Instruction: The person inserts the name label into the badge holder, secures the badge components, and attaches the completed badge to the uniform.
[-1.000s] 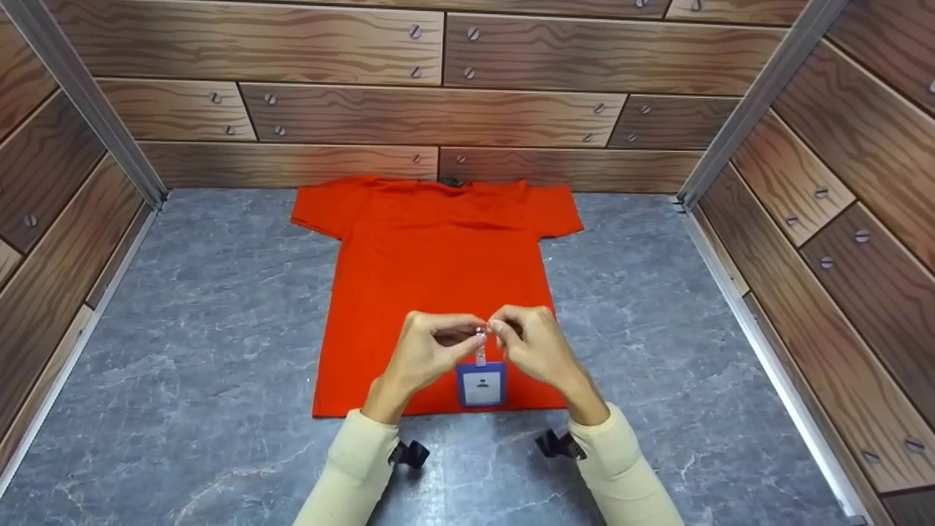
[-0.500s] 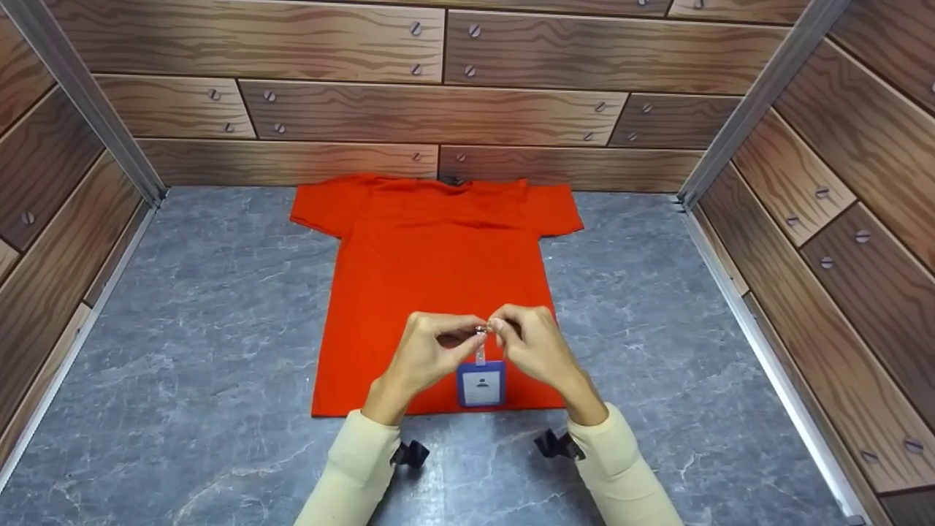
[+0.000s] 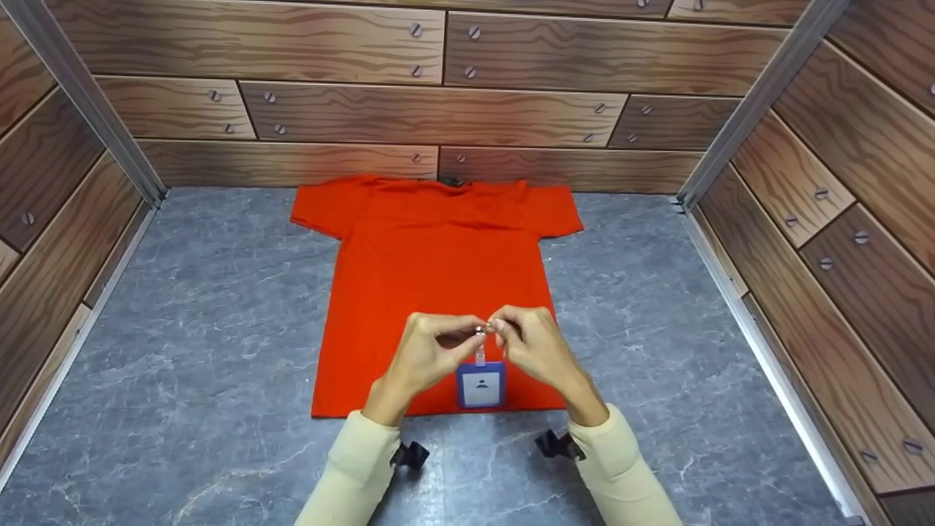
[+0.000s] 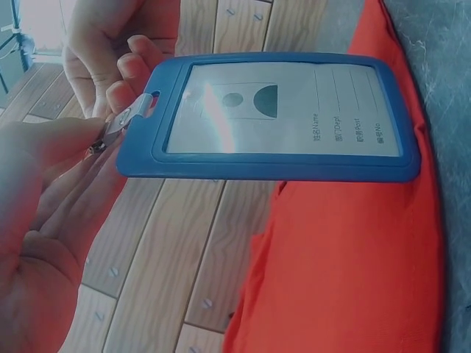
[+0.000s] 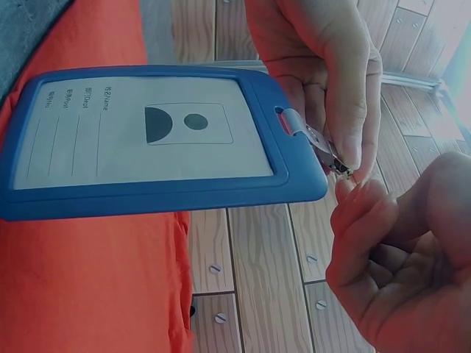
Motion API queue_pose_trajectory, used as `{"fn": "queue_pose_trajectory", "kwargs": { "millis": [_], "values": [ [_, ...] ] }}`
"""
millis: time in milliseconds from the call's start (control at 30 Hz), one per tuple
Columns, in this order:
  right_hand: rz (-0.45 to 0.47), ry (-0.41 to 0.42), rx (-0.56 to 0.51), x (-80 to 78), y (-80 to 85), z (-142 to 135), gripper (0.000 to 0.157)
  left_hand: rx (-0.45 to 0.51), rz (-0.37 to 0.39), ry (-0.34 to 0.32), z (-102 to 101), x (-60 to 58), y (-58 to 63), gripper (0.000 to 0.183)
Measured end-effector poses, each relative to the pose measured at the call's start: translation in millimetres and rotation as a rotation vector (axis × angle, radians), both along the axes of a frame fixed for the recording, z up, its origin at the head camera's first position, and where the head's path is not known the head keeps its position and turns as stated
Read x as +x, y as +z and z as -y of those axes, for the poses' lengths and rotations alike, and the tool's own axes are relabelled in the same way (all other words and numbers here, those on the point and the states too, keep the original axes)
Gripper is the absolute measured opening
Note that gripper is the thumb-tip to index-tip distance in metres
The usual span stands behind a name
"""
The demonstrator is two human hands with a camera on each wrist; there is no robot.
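Note:
A blue badge holder (image 4: 280, 168) with a white card (image 4: 294, 110) inside hangs from a short clear strap with a metal badge clip (image 5: 329, 156). My left hand (image 3: 424, 349) pinches the clip between thumb and fingers. My right hand (image 3: 539, 347) meets it there, thumb and forefinger pinched together at the clip's end; the exact bit between those fingertips is mostly hidden. Below both hands an orange-red T-shirt (image 3: 438, 267) lies spread flat, its collar at the far side. In the head view, the badge holder hangs over the shirt's near hem.
The grey marbled tabletop (image 3: 219, 329) surrounds the shirt. Wood-patterned panels (image 3: 343, 117) stand at the back and both sides, joined by metal corner strips (image 3: 95, 109). Black camera mounts (image 3: 413, 454) sit at both wrists.
Both hands stay at the same spot on the clip. The badge holder sways very slightly; the shirt lies as before.

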State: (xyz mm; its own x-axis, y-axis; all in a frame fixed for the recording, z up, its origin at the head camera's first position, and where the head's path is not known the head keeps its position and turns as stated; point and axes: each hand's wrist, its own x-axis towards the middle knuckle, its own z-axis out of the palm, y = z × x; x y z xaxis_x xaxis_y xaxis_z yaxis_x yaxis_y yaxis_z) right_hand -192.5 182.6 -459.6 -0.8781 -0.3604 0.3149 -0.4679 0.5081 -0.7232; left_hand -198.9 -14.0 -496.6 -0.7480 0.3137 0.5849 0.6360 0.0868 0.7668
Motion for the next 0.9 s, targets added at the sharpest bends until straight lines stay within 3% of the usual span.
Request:
{"fn": "queue_pose_trajectory", "kwargs": {
  "millis": [133, 333, 467, 600, 900],
  "values": [
    [-0.008, 0.003, -0.002, -0.1, -0.6, -1.3, 0.019, -0.006, -0.028, 0.007, -1.4, -0.8, -1.7, 0.010],
    [0.001, 0.007, -0.026, -0.5, 0.2, -2.9, 0.021, -0.110, -0.086, 0.000, -6.7, 0.1, -8.3, 0.011],
    [0.060, 0.043, -0.053, -0.9, 1.9, -4.7, 0.019, -0.142, -0.027, -0.014, -8.3, 1.1, -11.9, 0.009],
    [0.105, 0.067, -0.063, -2.2, 2.5, -8.8, 0.017, -0.101, 0.040, -0.012, -6.0, 0.5, -11.5, 0.010],
    [0.086, 0.115, -0.058, -3.2, 1.3, -10.2, 0.007, 0.024, 0.152, -0.034, 0.6, 0.3, -6.0, 0.007]
  ]
}}
